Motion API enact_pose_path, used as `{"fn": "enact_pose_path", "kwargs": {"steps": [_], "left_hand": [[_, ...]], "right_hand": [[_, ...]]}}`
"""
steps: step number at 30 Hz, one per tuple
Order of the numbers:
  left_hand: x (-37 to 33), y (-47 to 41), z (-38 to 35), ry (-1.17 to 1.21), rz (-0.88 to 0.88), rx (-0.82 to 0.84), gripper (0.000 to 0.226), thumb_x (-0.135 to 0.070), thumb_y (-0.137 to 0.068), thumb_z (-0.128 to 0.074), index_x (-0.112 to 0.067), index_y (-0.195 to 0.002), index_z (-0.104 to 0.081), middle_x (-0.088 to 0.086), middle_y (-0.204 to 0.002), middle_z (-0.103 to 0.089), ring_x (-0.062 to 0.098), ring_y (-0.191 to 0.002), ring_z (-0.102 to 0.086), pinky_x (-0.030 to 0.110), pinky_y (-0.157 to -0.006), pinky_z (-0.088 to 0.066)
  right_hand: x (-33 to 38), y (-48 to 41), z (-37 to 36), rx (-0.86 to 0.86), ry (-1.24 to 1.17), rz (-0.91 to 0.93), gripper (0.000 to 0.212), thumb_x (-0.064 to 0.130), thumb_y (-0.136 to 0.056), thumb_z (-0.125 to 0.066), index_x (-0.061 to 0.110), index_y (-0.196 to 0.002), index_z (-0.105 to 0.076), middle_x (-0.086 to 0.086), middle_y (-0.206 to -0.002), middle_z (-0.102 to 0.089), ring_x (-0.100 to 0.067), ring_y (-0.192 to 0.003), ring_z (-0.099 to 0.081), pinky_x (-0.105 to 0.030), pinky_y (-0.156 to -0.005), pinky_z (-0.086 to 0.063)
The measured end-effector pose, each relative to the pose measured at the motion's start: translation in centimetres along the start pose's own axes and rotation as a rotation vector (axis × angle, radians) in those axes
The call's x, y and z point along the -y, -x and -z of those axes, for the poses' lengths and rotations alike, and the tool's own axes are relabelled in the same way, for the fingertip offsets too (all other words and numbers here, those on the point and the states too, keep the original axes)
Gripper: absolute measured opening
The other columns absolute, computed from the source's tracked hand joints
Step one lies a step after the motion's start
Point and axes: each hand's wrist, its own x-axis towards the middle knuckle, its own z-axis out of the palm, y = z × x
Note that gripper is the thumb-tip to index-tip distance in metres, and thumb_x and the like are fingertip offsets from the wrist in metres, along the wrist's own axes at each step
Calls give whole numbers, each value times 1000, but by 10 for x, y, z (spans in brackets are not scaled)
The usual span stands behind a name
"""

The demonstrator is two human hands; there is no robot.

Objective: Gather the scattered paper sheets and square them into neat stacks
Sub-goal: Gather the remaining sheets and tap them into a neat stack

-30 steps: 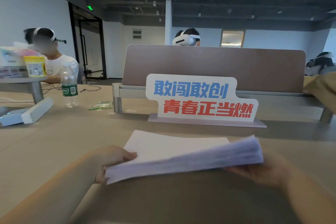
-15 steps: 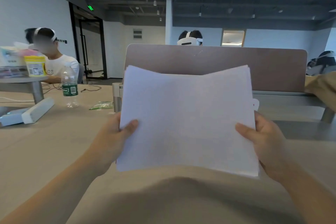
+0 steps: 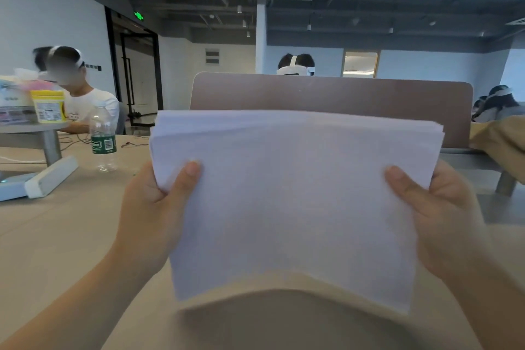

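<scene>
A thick stack of white paper sheets (image 3: 292, 202) stands upright in front of me, its lower edge close to the beige table (image 3: 56, 236). My left hand (image 3: 153, 213) grips the stack's left edge, thumb on the front face. My right hand (image 3: 443, 213) grips the right edge the same way. The top edges of the sheets are slightly uneven, stepped at the upper right corner. The stack hides the sign behind it.
A brown desk divider (image 3: 326, 94) rises behind the paper. A clear water bottle (image 3: 102, 139), a white box (image 3: 48, 179) and a yellow tub (image 3: 48, 105) sit at the left. A tan bag (image 3: 502, 145) lies at the right. People sit at other desks.
Both hands lifted the stack from lying nearly flat on the table to standing upright, and it has come closer to me; the sheets' top edges now look more even.
</scene>
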Motion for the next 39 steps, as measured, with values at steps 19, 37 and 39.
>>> {"fn": "enact_pose_path", "kwargs": {"steps": [19,37,39], "left_hand": [[16,-1,4,261,287,181,19,-32,-65,-76,-18,-78,-74,-3,-78,-77,15,-65,-73,26,-52,-57],[21,-3,5,274,341,237,56,-56,-27,-88,-24,-73,-78,0,-81,-77,16,-67,-73,27,-52,-57],[25,-1,6,269,418,275,67,-58,-20,-89,-20,-74,-79,4,-83,-77,20,-69,-74,29,-53,-57]], "right_hand": [[-3,-1,7,102,-1,-105,24,32,-54,-76,23,-75,-79,-2,-82,-77,-18,-72,-73,-30,-59,-57],[-8,-6,19,197,-52,-226,56,38,-42,-88,15,-93,-76,-11,-100,-75,-25,-83,-73,-32,-61,-57],[-15,-7,23,199,-47,-276,63,38,-41,-90,16,-97,-75,-12,-103,-74,-27,-86,-73,-34,-63,-58]]}}
